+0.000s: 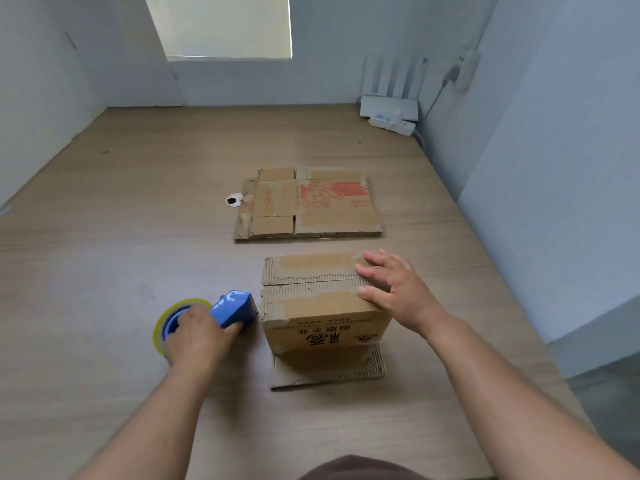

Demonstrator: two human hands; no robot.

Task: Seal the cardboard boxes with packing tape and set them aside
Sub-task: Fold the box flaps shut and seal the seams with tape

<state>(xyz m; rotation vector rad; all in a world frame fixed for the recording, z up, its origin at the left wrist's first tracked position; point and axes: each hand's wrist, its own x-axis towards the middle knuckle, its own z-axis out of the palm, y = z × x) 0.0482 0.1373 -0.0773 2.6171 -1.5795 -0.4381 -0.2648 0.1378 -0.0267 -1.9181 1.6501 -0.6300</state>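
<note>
View: head camera, looking down; every place below is given from the box.
Box (311,306): stands on the counter (138,202), in front of the person and a little to the right. The near face carries dark printed characters.
Box top: two flaps folded shut, meeting along a seam (311,284) that runs left to right. Pale torn patches show on both flaps.
Bottom flap (329,372): lies out flat on the counter at the near foot of the box.
Right grip (398,289): fingers straight and spread, laid flat on the right end of the box top, across the seam. The thumb rests on the near flap.
Left grip (197,332): curled round the blue dispenser (232,310), just left of the box.
Dispenser: its front end sits just beside the box's left side, near the top edge. Whether it touches cannot be told.
Tape (162,323): a yellowish clear roll on the back of the dispenser, left of the hand and farther from the box.
Flat cardboard (308,206): a flattened box with a red cartoon print, lying on the counter just behind the box, apart from it.
Cable hole (234,199): round, in the counter, behind and left of the box, touching the flat cardboard's left edge.
Router (388,105): white, with upright antennas, far behind the box at the wall, to the right.
Power strip (394,123): white, just in front of the router.
</note>
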